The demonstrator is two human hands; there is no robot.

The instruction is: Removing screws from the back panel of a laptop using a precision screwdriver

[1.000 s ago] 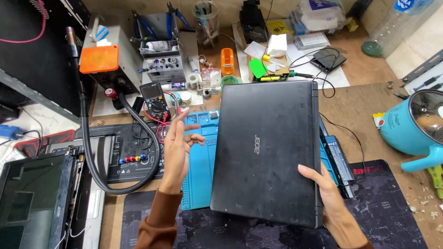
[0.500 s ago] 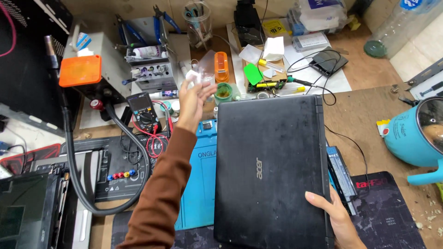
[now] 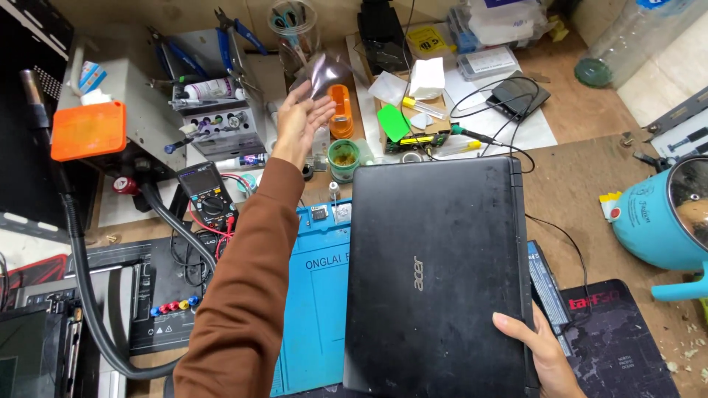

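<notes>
Left hand (image 3: 301,121) fingers spread wide beneath a clear plastic piece (image 3: 328,74); right hand (image 3: 538,352) gripping the closed black laptop (image 3: 436,273) beside a blue mat (image 3: 317,295).

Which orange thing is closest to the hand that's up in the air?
The small orange holder standing just right of the raised left hand. The other, a flat orange square pad, sits far off at the left on the grey box.

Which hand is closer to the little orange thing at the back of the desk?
The left hand. It is stretched out right beside the orange holder, just to its left. The right hand is far off, gripping the black laptop's near right edge.
</notes>
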